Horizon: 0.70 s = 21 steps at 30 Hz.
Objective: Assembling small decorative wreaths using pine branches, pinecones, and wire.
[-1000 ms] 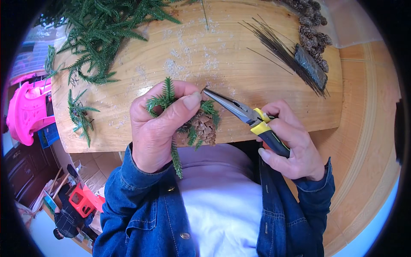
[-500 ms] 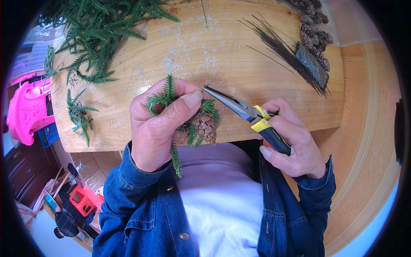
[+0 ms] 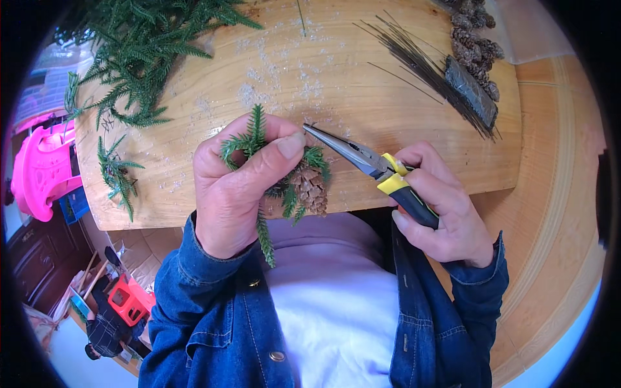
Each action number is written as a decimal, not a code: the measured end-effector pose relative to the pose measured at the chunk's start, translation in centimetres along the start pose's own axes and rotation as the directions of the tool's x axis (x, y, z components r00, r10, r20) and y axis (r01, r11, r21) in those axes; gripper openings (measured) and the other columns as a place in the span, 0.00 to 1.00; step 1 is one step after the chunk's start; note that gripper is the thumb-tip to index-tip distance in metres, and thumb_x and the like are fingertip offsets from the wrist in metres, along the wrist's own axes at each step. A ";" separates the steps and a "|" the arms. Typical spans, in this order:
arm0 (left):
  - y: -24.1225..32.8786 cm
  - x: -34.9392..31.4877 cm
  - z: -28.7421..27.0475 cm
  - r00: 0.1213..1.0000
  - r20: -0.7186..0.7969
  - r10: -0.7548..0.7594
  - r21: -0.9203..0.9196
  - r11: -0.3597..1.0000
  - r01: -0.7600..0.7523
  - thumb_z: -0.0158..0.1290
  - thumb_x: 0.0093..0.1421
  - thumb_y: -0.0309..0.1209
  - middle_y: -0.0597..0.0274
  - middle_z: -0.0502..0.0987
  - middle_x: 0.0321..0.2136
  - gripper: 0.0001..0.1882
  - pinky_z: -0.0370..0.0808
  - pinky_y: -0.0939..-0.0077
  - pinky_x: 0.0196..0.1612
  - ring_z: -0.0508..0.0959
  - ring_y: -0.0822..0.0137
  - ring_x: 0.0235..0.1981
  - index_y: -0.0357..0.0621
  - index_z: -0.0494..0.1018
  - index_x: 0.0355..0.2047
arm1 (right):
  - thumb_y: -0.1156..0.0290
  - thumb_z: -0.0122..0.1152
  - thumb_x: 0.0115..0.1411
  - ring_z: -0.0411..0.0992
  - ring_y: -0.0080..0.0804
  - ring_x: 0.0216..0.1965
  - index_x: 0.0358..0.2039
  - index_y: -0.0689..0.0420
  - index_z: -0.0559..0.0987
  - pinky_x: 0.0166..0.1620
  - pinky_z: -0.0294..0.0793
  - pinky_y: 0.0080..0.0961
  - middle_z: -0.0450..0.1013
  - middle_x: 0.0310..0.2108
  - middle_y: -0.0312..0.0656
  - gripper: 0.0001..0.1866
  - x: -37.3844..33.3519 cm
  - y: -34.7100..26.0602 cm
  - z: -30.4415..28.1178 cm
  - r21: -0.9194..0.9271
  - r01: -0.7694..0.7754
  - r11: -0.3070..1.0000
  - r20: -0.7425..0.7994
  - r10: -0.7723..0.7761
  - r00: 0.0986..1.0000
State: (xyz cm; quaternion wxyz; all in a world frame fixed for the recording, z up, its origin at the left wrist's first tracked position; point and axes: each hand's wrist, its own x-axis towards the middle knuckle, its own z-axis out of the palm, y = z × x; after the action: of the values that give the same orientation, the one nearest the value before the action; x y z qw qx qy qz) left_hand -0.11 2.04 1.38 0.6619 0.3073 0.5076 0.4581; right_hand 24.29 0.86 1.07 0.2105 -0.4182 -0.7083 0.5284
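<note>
Between thumb and fingers, my left hand (image 3: 236, 187) pinches a green artificial pine sprig (image 3: 257, 126). A brown pine cone (image 3: 309, 191) hangs with the sprig just below the fingertips. My right hand (image 3: 446, 207) is wrapped round the yellow and black handles of long-nose pliers (image 3: 352, 155). The pliers' jaws point up and left, their tip close beside my left thumb and forefinger. Whether the tip grips a wire there is too small to tell.
Green artificial pine branches (image 3: 142, 52) pile up at the far left, with a loose sprig (image 3: 118, 174) nearer. Dark thin wires (image 3: 420, 64) lie bundled at the far right beside several pine cones (image 3: 472, 48). Clear bits litter the wooden table (image 3: 362, 71). A person (image 3: 107, 330) is at lower left.
Both hands stay nearly in place. The sprig, pine cone and pliers' tip shift very slightly up and left in view.
</note>
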 end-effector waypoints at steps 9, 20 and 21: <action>0.5 0.6 -0.7 0.993 0.018 -0.118 -0.132 0.984 0.119 0.55 0.56 0.23 0.64 0.77 0.25 0.06 0.72 0.83 0.32 0.75 0.76 0.26 0.35 0.75 0.34 | 0.78 0.64 0.36 0.68 0.44 0.34 0.28 0.59 0.73 0.32 0.70 0.33 0.65 0.37 0.46 0.15 0.2 -1.2 1.9 -0.658 0.005 0.753 -0.183 -0.166 0.969; 0.2 0.4 -0.7 0.998 -0.053 -0.042 -0.180 0.983 0.032 0.55 0.54 0.22 0.63 0.77 0.24 0.06 0.73 0.81 0.30 0.76 0.74 0.24 0.35 0.75 0.33 | 0.78 0.65 0.37 0.68 0.43 0.33 0.28 0.60 0.73 0.31 0.69 0.32 0.65 0.36 0.48 0.15 0.3 -1.8 1.1 -0.534 0.044 0.844 -0.161 -0.153 0.975; 0.1 0.5 -0.9 0.998 -0.058 -0.016 -0.187 0.982 0.005 0.55 0.54 0.22 0.63 0.77 0.24 0.05 0.73 0.81 0.30 0.76 0.74 0.24 0.35 0.75 0.33 | 0.80 0.64 0.38 0.67 0.44 0.34 0.29 0.62 0.73 0.33 0.69 0.32 0.65 0.37 0.51 0.14 0.0 -1.8 0.7 -0.465 0.042 0.884 -0.137 -0.119 0.983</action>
State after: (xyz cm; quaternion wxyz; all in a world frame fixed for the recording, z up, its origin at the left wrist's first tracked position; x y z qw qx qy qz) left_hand -0.93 2.45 1.05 0.6751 0.2274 0.4831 0.5090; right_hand 23.11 0.25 2.46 0.1841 -0.4678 -0.8105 0.3007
